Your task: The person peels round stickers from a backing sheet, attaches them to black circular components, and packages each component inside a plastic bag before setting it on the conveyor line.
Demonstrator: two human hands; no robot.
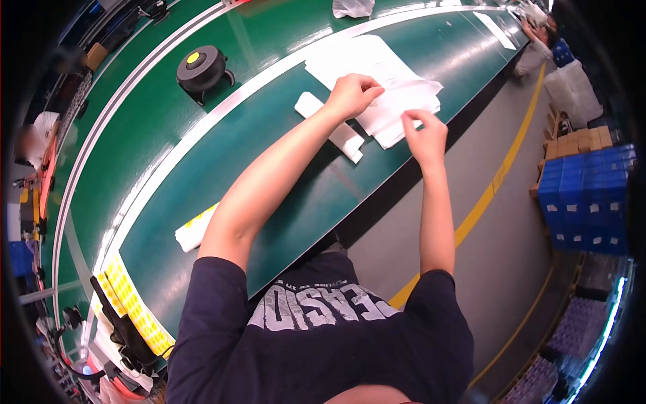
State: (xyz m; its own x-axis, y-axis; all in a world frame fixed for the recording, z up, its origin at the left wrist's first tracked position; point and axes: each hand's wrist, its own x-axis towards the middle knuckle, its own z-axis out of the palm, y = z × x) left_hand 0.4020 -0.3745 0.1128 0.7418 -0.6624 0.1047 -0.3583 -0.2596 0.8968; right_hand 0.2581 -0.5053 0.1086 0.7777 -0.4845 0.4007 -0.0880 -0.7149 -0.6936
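Observation:
A stack of thin white sheets (367, 57) lies on the green table, its top pieces creased and lifted; I cannot tell whether they are paper or film. My left hand (353, 95) is closed in a pinch at the left side of the raised top sheet (407, 97). On the near side, my right hand (427, 135) pinches that sheet's edge between thumb and fingers. Under my left forearm rests a narrow white strip (348, 141), partly hidden by the arm.
A dark round device with a yellow top (202, 71) stands beyond the white rail. A white roll with yellow marks (195, 229) and yellow-patterned label sheets (134, 306) lie to the left. Blue boxes (582, 195) are stacked at right. Another person (535, 50) works at the far end.

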